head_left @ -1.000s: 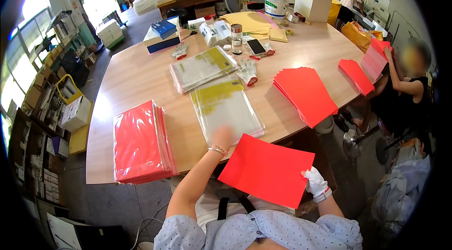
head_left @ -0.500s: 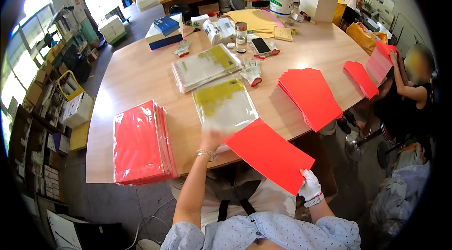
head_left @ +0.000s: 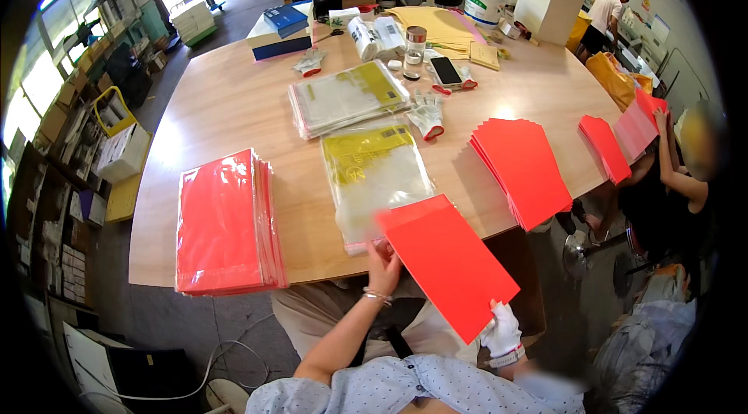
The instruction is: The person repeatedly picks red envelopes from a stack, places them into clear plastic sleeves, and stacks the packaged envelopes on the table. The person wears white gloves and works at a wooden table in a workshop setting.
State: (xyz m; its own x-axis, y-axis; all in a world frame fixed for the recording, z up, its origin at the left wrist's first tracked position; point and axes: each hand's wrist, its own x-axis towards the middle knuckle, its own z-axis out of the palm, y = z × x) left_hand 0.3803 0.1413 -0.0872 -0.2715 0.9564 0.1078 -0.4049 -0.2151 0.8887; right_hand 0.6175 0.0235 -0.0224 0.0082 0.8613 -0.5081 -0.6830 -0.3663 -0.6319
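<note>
The tabletop (head_left: 304, 203) carries clear sleeves (head_left: 382, 172) at its near edge. The red sheet (head_left: 452, 266) slants between the hands, its long axis running from the sleeves' near right corner toward the right hand (head_left: 501, 330), gloved and closed on its near end. The left hand (head_left: 382, 267), nearer the sleeves, is half-curled at the sheet's left edge, its grip unclear.

And here's the bare left hand (head_left: 383, 264), fingers bent and their tips partly blurred, right at the table's near edge (head_left: 312, 274), forearm (head_left: 339, 344) slanting up and inward, bracelets (head_left: 378, 296) round the wrist! Over to the right hand (head_left: 501, 330), white-gloved, short of that edge and closer to the body, thumb on top in a firm pinch, a pale band (head_left: 506, 357) at the wrist.
</note>
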